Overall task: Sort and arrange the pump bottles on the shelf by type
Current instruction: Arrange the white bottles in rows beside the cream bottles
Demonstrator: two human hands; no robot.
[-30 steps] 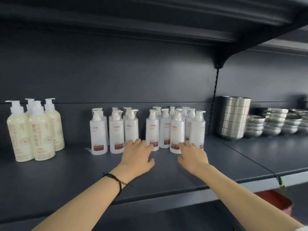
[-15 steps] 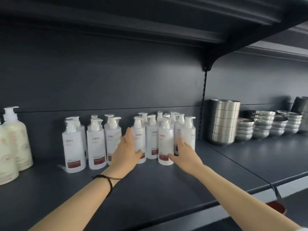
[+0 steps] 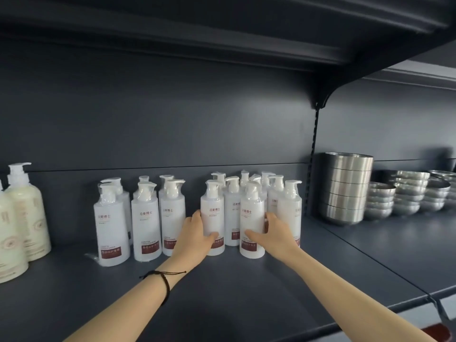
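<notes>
Several white pump bottles with dark red labels stand on the dark shelf (image 3: pixel 246 292). A left group (image 3: pixel 145 218) stands apart from a tighter right cluster (image 3: pixel 281 203). My left hand (image 3: pixel 195 233) wraps around the lower part of one front white bottle (image 3: pixel 212 208). My right hand (image 3: pixel 271 230) grips the neighbouring front white bottle (image 3: pixel 251 218) from its right side. Both bottles stand upright on the shelf. Cream pump bottles (image 3: pixel 27 213) stand at the far left.
Stacked steel pots (image 3: pixel 345 188) and stacks of steel bowls (image 3: pixel 407 196) fill the adjoining shelf section on the right. An upper shelf (image 3: pixel 222 33) hangs overhead. A scrap of clear wrap (image 3: pixel 91 256) lies beside the leftmost white bottle.
Both hands rose from flat on the shelf and closed around the two front bottles of the right cluster. The view shifted right, pushing the cream bottles toward the left edge.
</notes>
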